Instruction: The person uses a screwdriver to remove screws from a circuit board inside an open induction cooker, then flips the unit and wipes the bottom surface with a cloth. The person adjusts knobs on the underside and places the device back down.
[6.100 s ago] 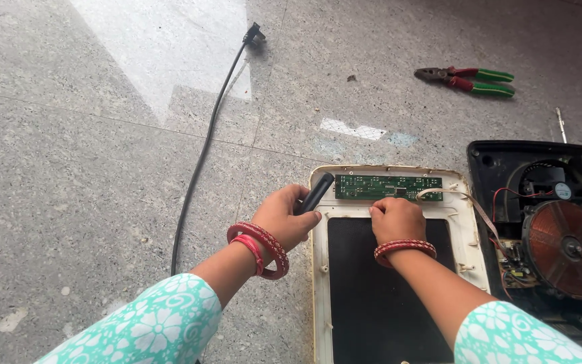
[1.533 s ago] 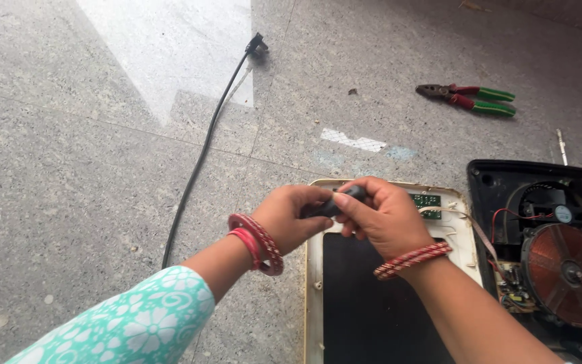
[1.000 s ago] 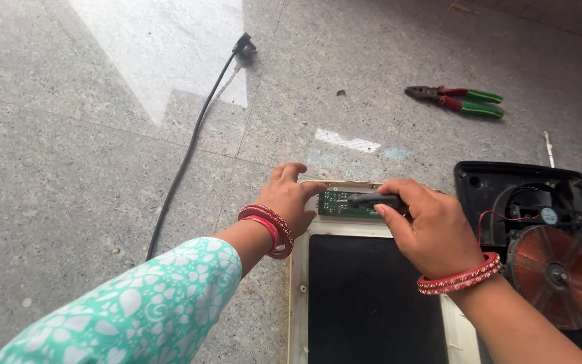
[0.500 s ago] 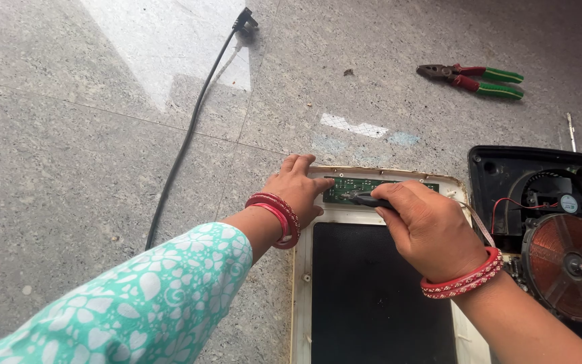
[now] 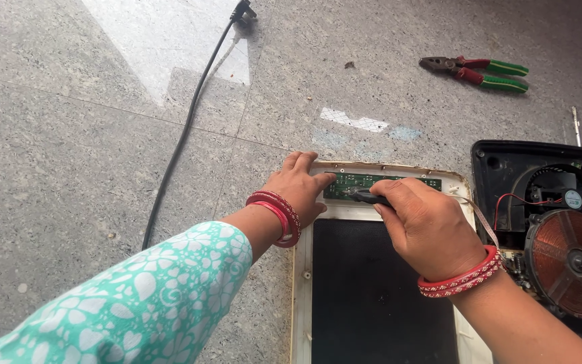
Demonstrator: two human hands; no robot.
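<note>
A cream cooktop cover (image 5: 302,269) lies upside down on the stone floor, its black glass panel (image 5: 372,296) facing up. A green circuit board (image 5: 351,184) runs along its far edge. My left hand (image 5: 299,191) rests flat on the cover's far left corner, fingertips touching the board's left end. My right hand (image 5: 426,226) grips a dark-handled screwdriver (image 5: 370,197), its tip set on the board near the middle.
The black cooktop base (image 5: 550,222) with a copper coil (image 5: 570,263) and small fan (image 5: 572,199) sits at right, wired to the cover. Green-and-red pliers (image 5: 476,69) lie far right. A black power cord (image 5: 190,128) runs at left. A thin metal rod (image 5: 576,125) lies beyond the base.
Earlier my left hand held the screwdriver; both hands met and my right took it. My left hand now presses the cover's corner while the right sets the tip on the board.
</note>
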